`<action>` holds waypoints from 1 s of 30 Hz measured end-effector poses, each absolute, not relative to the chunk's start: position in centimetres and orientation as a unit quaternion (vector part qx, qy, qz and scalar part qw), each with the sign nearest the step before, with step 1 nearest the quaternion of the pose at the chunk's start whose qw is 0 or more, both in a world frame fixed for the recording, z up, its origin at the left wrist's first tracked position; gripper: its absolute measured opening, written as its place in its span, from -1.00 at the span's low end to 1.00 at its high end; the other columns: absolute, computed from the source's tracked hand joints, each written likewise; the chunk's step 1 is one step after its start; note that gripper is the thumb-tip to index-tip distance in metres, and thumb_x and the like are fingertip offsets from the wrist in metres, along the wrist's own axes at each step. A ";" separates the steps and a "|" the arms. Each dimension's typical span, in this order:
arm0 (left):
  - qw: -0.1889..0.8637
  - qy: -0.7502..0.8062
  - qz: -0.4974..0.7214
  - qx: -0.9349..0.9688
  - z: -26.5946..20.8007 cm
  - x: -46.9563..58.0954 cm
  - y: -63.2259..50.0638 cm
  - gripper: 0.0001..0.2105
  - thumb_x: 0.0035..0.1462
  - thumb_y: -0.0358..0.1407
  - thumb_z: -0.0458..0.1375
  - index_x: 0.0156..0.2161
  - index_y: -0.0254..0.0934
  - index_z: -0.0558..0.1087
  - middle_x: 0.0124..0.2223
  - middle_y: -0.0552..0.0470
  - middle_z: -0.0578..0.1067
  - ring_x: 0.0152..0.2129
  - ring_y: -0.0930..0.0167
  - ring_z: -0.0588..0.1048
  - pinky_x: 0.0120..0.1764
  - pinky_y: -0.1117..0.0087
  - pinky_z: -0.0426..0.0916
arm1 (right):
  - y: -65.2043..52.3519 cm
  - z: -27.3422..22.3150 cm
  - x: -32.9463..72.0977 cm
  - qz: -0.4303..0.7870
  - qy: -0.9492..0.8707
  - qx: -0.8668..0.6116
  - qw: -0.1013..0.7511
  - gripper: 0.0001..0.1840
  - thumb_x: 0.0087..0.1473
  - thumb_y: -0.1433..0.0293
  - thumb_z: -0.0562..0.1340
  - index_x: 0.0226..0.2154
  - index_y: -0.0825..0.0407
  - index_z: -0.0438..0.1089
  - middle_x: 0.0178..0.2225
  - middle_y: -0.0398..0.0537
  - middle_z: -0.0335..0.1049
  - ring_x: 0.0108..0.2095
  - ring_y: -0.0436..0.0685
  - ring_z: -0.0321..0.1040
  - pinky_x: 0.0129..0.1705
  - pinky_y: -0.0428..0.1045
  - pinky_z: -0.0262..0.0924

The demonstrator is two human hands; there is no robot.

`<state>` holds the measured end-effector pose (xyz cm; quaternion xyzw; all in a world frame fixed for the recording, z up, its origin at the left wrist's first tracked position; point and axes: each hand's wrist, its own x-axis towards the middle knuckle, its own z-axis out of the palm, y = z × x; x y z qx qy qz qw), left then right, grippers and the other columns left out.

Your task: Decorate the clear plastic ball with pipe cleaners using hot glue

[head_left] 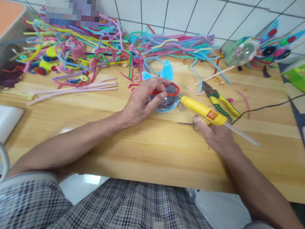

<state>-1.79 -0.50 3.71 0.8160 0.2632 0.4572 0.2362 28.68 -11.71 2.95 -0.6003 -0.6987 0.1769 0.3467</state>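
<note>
My left hand (149, 98) is closed, its thumb and fingertips pinching a red pipe cleaner (173, 90) bent into a loop. The loop lies against a clear round plastic piece (166, 106) edged in light blue. Two blue fuzzy ear shapes (167, 70) stand just behind it. My right hand (217, 134) grips a yellow hot glue gun (203, 110), and a clear glue stick (243, 134) sticks out of its back. The gun's nozzle is at the right side of the loop; whether it touches is hard to tell. Under the gun, scissors (195, 125) show partly beside my right thumb.
Pliers (217, 100) with yellow-green handles lie right of the gun. Tangled pipe cleaners (75, 50) fill the back left. A finished-looking bottle animal (270, 50) stands at the back right. A black cord (270, 105) crosses the right side. A white box (0, 126) sits left.
</note>
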 end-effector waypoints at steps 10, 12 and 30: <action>0.231 0.256 0.460 0.818 3.7 -1.8 -0.4 -0.70 0.70 0.03 0.13 -0.03 -0.10 0.53 0.22 -0.04 0.79 0.18 0.26 0.76 0.23 -0.01 0.72 | -11.8 4.0 28.4 0.174 -0.721 -0.590 0.319 -0.62 0.48 -0.03 0.31 -0.28 -0.16 0.41 -0.37 -0.10 0.42 -0.32 0.25 0.42 -0.21 0.20 0.42; 0.234 0.249 0.467 0.816 3.6 -1.8 -0.4 -0.72 0.70 0.00 0.15 -0.02 -0.13 0.53 0.22 -0.08 0.79 0.19 0.24 0.76 0.24 0.00 0.71 | -11.8 3.8 28.4 0.170 -0.723 -0.589 0.319 -0.66 0.47 0.02 0.33 -0.28 -0.16 0.43 -0.35 -0.08 0.43 -0.30 0.26 0.43 -0.19 0.21 0.44; 0.246 0.276 0.452 0.812 3.8 -1.8 -0.6 -0.70 0.68 0.02 0.15 -0.02 -0.13 0.55 0.22 -0.13 0.79 0.20 0.22 0.76 0.28 0.01 0.68 | -12.0 2.8 29.0 0.181 -0.686 -0.618 0.339 -0.70 0.39 0.03 0.44 -0.26 -0.18 0.48 -0.38 -0.11 0.44 -0.30 0.30 0.48 -0.20 0.23 0.50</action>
